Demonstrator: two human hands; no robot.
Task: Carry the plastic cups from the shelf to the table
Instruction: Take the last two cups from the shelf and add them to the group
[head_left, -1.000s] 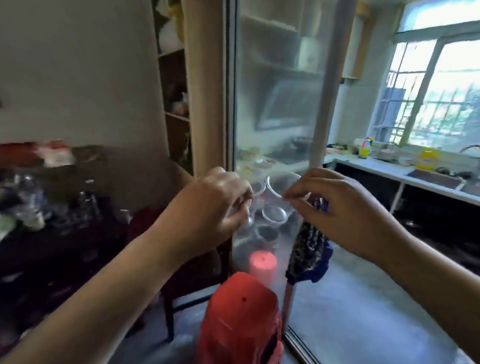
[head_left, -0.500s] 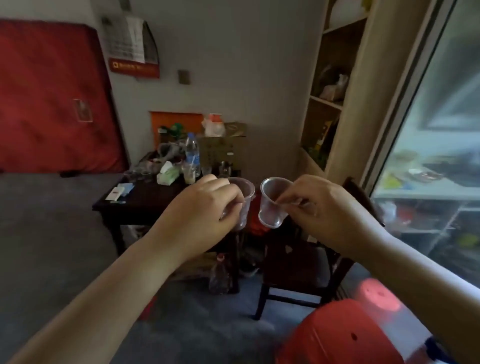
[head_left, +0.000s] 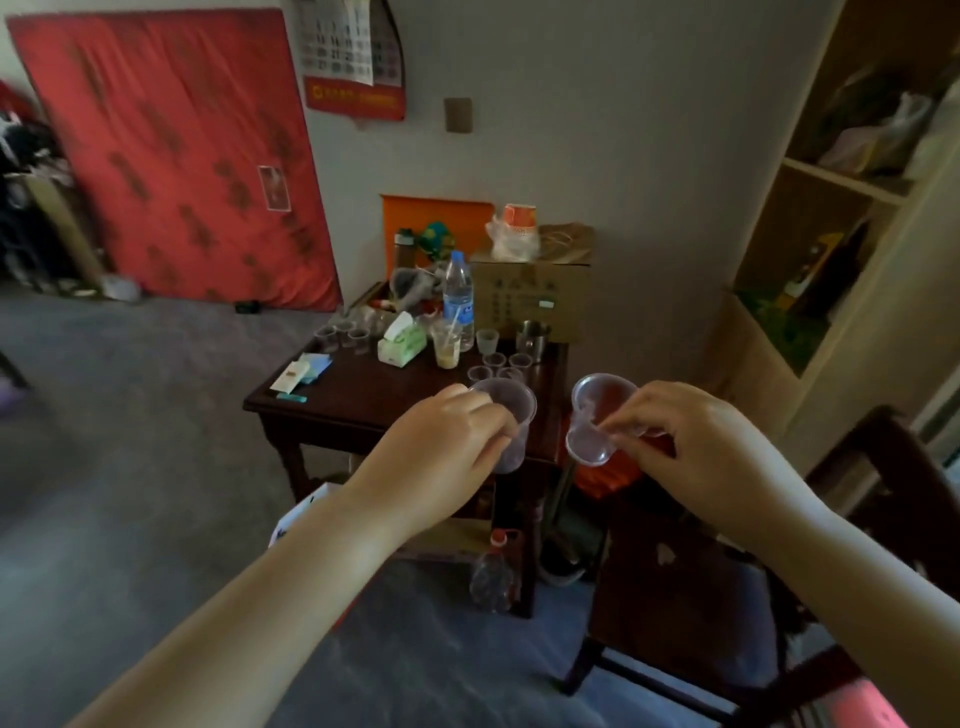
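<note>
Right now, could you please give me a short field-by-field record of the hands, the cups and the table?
left hand: holds a clear plastic cup, upright
right hand: holds a second clear cup, tilted
table: dark wood, ahead of both hands
on table: small clear cups, water bottle, tissue pack
carried cups: not yet set down

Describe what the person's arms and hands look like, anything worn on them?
Both arms are bare as far as the view shows: no sleeves in the frame. The left hand and right hand wear no gloves, and no rings, watch or bracelets show on the fingers or wrists. No marks or bandages are visible. The picture is slightly soft, so fine detail such as the nails cannot be made out.
</note>
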